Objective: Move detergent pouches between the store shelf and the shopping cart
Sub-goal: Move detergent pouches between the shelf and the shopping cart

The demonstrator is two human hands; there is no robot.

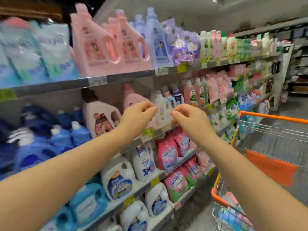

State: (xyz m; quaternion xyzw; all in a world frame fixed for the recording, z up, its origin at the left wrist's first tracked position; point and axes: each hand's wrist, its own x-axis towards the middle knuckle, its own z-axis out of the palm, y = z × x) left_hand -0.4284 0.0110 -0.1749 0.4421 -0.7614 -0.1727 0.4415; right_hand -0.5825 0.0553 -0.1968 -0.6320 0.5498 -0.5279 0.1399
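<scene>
1 head-worn wide-angle view, facing store shelf (pixel 130 75) closely, shopping cart (pixel 273 118) lower right

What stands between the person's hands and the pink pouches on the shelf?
Nothing visible does. The left hand and right hand hover before a white bottle. The pink pouches stand one level lower, unscreened in front, with only open air between them and the hands.
</scene>
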